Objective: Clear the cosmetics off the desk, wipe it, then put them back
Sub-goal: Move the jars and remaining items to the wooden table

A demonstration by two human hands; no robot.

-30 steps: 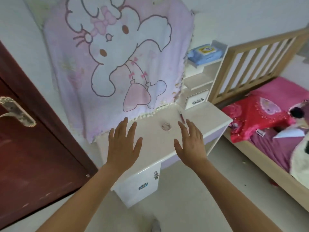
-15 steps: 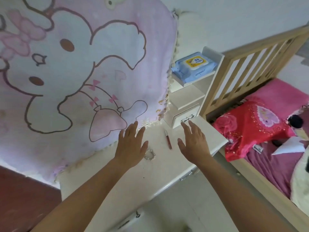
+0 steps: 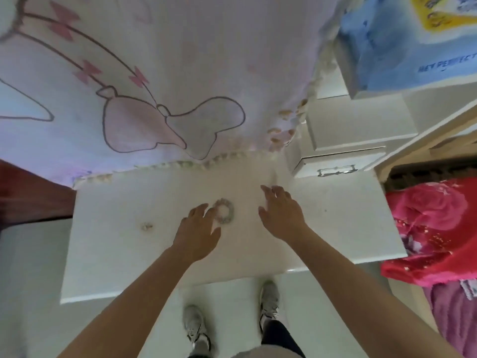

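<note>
The white desk (image 3: 348, 228) fills the middle of the head view. A small pale ring-shaped hair tie (image 3: 225, 211) lies near its centre. My left hand (image 3: 198, 228) hovers over the desk with fingers spread, its fingertips right at the hair tie's left edge. My right hand (image 3: 282, 211) reaches forward to the right of the hair tie, fingers extended and holding nothing. The thin red pen seen earlier is hidden, likely under my right hand. A small pale mark or object (image 3: 146, 226) sits on the desk's left part.
A pink cartoon blanket (image 3: 154, 86) hangs over the desk's back edge. A white drawer unit (image 3: 335, 166) stands at the back right, with a blue wet-wipe pack (image 3: 402, 42) above. A bed with red bedding (image 3: 433, 228) is on the right, a dark red door (image 3: 31, 197) on the left.
The camera has come right up to the desk and tilted down. Both hands have lowered over the desktop, the left reaching the hair tie, the right now covering the pen.
</note>
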